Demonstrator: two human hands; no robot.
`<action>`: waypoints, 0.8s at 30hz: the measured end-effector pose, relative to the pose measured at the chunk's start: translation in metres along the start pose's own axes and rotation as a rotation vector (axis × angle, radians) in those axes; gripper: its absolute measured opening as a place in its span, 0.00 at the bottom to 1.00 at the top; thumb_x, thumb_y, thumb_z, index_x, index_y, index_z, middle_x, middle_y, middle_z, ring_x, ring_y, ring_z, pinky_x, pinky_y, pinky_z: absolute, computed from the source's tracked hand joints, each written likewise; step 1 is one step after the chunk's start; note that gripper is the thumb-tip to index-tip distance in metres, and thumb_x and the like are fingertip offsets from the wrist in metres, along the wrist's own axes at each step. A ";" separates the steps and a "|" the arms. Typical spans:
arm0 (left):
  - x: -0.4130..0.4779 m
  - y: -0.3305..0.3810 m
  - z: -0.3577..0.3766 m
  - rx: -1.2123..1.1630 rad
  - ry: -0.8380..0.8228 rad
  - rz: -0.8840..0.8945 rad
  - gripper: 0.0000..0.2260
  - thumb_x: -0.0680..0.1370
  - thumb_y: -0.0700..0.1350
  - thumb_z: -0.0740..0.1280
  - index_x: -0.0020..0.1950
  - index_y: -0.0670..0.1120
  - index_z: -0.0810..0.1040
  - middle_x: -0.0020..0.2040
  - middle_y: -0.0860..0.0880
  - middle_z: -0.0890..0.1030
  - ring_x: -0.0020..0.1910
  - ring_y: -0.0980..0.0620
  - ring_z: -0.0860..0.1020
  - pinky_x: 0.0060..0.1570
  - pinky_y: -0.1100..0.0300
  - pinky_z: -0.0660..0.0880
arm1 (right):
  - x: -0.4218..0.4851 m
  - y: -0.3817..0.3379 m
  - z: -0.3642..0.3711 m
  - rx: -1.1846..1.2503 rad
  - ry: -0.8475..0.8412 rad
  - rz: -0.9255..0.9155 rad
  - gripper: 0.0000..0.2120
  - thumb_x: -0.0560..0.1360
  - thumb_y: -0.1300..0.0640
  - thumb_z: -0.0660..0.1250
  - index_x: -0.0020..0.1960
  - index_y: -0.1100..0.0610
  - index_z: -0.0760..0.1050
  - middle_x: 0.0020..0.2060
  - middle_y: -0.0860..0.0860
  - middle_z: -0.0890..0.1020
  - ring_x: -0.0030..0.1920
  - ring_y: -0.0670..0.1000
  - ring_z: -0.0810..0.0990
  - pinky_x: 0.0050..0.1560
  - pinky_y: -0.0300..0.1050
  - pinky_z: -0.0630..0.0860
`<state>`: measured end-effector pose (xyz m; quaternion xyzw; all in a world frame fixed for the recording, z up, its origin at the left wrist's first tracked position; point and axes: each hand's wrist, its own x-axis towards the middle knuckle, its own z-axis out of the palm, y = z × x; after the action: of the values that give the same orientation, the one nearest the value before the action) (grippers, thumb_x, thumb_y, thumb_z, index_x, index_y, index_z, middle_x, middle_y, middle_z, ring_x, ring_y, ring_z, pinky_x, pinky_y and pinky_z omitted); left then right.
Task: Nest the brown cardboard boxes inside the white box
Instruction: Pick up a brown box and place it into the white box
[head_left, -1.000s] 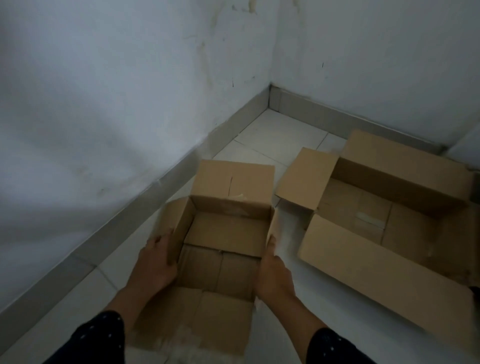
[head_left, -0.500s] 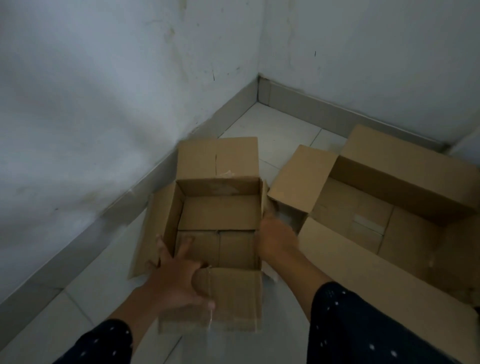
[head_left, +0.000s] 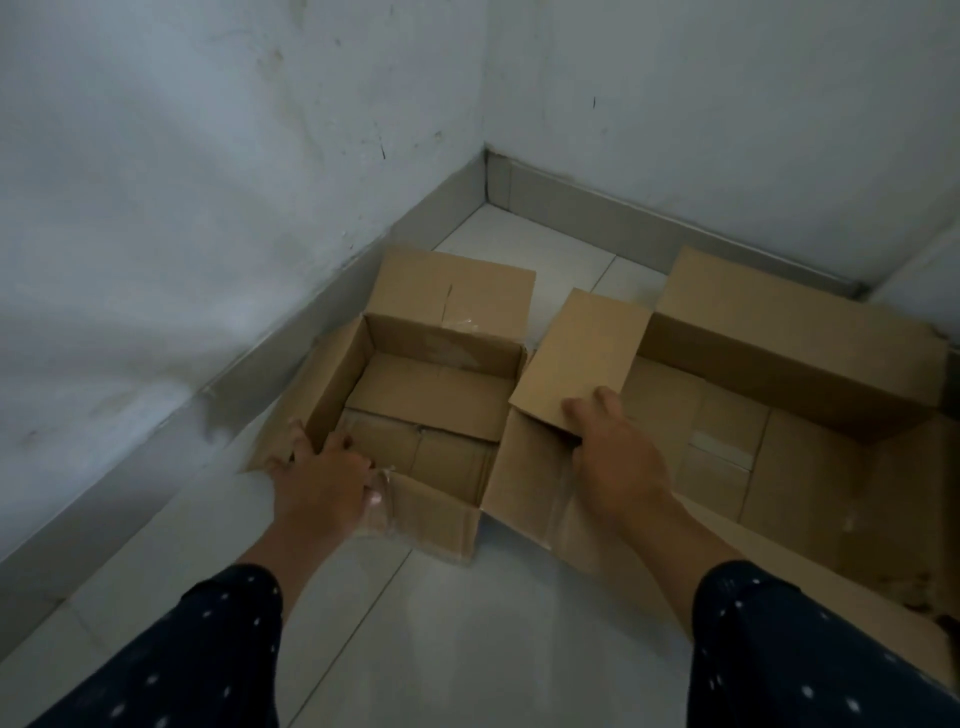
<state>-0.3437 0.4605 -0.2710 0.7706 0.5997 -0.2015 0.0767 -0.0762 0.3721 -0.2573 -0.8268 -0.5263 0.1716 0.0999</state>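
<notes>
My right hand (head_left: 618, 457) has moved off the small open brown cardboard box (head_left: 431, 410) onto the near end flap of the long brown cardboard box (head_left: 769, 415) just right of it, fingers loosely closed on that flap. My left hand (head_left: 324, 480) now grips the small box's near-left corner. No white box shows, so I judge nesting hasn't begun. Both boxes lie open, flaps splayed, taped.
</notes>
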 end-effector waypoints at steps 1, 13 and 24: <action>0.003 0.001 0.000 -0.020 0.030 -0.029 0.17 0.76 0.56 0.65 0.62 0.53 0.76 0.70 0.47 0.67 0.74 0.32 0.53 0.67 0.33 0.63 | -0.001 0.001 0.001 0.015 0.007 0.001 0.23 0.77 0.65 0.56 0.69 0.49 0.64 0.76 0.54 0.56 0.59 0.63 0.75 0.55 0.53 0.76; -0.002 0.054 0.008 -0.175 -0.045 0.269 0.39 0.70 0.62 0.63 0.75 0.58 0.47 0.78 0.50 0.35 0.73 0.31 0.30 0.66 0.25 0.36 | -0.021 0.010 0.013 0.022 -0.069 0.024 0.31 0.77 0.66 0.58 0.76 0.48 0.56 0.78 0.52 0.46 0.56 0.61 0.78 0.53 0.51 0.78; -0.019 0.112 -0.016 -0.026 0.074 0.136 0.29 0.80 0.55 0.57 0.77 0.51 0.47 0.79 0.43 0.52 0.77 0.34 0.45 0.71 0.31 0.47 | -0.047 0.018 0.008 -0.066 -0.210 -0.096 0.26 0.81 0.52 0.56 0.77 0.49 0.54 0.79 0.49 0.44 0.69 0.59 0.69 0.62 0.52 0.73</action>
<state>-0.2365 0.4193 -0.2628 0.8156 0.5508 -0.1592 0.0780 -0.0826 0.3221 -0.2623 -0.7809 -0.5782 0.2351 0.0251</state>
